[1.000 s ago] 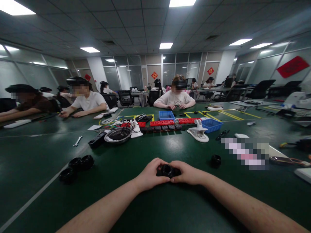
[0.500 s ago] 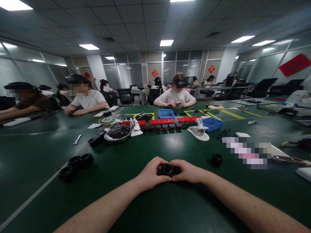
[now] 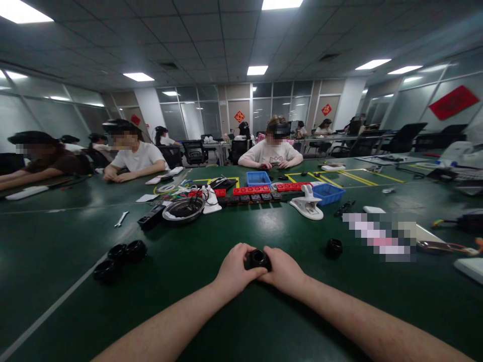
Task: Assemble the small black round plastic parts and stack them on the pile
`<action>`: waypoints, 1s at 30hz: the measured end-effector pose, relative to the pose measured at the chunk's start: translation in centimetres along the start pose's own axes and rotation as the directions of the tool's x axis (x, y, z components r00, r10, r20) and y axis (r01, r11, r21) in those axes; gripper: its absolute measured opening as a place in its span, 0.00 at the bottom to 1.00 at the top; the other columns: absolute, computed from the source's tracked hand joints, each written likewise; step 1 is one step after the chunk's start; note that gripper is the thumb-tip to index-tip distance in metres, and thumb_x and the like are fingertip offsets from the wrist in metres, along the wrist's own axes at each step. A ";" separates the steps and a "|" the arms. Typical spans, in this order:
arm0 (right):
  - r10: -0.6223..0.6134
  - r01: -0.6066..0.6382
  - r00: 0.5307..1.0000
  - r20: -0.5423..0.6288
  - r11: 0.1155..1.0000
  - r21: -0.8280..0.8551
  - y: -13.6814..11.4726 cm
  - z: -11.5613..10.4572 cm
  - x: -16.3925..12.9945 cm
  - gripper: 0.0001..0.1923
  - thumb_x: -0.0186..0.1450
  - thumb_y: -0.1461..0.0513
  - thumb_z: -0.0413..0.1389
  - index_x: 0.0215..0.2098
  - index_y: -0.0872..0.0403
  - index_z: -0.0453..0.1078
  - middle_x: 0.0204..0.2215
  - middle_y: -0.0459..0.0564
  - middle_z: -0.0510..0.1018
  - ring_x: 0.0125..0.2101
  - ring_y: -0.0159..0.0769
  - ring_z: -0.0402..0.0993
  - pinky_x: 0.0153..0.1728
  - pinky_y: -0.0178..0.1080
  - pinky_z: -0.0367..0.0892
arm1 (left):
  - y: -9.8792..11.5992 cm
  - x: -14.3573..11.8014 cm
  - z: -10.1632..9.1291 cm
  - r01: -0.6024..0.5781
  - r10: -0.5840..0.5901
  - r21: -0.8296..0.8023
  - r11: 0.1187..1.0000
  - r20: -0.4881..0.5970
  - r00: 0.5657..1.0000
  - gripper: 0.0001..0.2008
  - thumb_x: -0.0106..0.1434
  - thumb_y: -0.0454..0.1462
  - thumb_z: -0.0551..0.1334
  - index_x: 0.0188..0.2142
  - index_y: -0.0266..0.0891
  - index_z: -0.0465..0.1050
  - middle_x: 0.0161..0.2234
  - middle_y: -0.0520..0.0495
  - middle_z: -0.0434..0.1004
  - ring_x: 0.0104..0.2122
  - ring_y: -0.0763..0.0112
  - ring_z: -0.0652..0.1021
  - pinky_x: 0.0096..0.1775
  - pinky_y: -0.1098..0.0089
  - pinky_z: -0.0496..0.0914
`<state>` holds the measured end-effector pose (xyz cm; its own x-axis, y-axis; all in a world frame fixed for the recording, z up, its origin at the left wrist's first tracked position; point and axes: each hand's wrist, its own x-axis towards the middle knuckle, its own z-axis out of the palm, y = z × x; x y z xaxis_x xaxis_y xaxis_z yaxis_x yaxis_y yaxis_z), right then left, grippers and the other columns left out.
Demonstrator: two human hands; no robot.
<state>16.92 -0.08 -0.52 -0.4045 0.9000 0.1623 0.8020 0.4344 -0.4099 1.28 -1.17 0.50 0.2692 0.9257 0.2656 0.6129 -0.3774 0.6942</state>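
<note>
Both my hands are closed around a round black part (image 3: 258, 258) with a dark hole in its top, low over the green table (image 3: 211, 322) in front of me. My left hand (image 3: 234, 267) grips its left side, thumb along the near edge. On the other side, my right hand (image 3: 286, 270) wraps it and covers much of that side. Three similar round black parts (image 3: 136, 250) sit in a cluster to the left. Another black ring-like part (image 3: 334, 248) lies alone, right of my right hand.
Farther back are a metal bowl (image 3: 183, 209) with cables, red socket strips (image 3: 251, 189), a white clamp base (image 3: 308, 205) and a blue tray (image 3: 327, 193). A wrench (image 3: 121, 219) lies at left. Across the table sits a person (image 3: 269, 151); others work at left.
My right hand has shifted slightly left and wraps more of the black part, hiding its right side. The part seems turned a little. The camera view has shifted slightly.
</note>
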 end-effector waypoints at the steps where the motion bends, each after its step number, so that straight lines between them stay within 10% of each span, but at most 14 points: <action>1: -0.028 0.028 1.000 0.000 0.999 0.044 0.0 -0.2 0.0 0.17 0.48 0.54 0.56 0.31 0.56 0.62 0.28 0.49 0.68 0.28 0.35 0.64 0.26 0.34 0.56 | -0.1 0.1 -0.2 -0.014 0.014 -0.015 1.000 0.025 1.000 0.16 0.44 0.40 0.64 0.34 0.39 0.65 0.32 0.50 0.65 0.31 0.69 0.67 0.32 0.71 0.61; 13: -0.286 0.126 0.921 0.263 0.860 0.495 1.6 -2.5 0.6 0.15 0.50 0.63 0.57 0.37 0.57 0.64 0.30 0.45 0.68 0.30 0.32 0.64 0.29 0.32 0.60 | 0.6 0.1 -1.4 -0.094 0.115 -0.111 0.989 0.200 0.973 0.17 0.47 0.41 0.63 0.37 0.40 0.67 0.33 0.50 0.65 0.31 0.70 0.67 0.30 0.74 0.62; 30: -0.186 0.048 0.938 0.294 0.905 0.422 1.8 -2.0 0.8 0.15 0.48 0.62 0.58 0.33 0.57 0.63 0.26 0.43 0.67 0.26 0.29 0.62 0.24 0.30 0.56 | 0.7 0.0 -1.2 -0.061 0.076 -0.092 0.994 0.174 0.982 0.17 0.46 0.42 0.64 0.36 0.40 0.67 0.33 0.51 0.65 0.33 0.69 0.67 0.34 0.71 0.62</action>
<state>18.94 1.49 0.71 -0.6576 0.7525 -0.0351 0.5216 0.4212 -0.7420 0.87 -1.44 1.78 0.4408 0.8757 0.1971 0.5247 -0.4295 0.7350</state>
